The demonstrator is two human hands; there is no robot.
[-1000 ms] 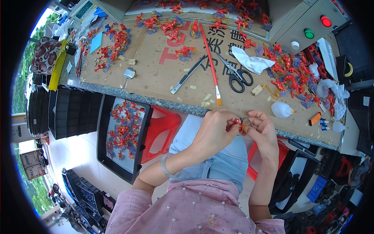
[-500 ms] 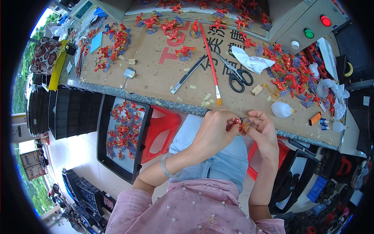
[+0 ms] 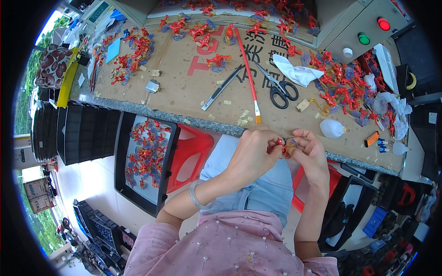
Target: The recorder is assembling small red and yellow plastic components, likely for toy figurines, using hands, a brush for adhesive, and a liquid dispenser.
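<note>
Just off the table's front edge, both my hands pinch one small red figurine with yellow and purple translucent parts. My left hand grips its red side between thumb and fingers. On the other side, the fingertips of my right hand hold the purple and yellow part. Fingers cover much of the figurine. Beyond my hands on the cardboard lie a paintbrush with a red handle, black-handled scissors and a utility knife. A white squeeze bottle lies to the right of my right hand.
Many similar figurines are heaped at the right and left of the table. A black tray of figurines stands lower left, beside a red stool. A grey control box with buttons stands at the back right.
</note>
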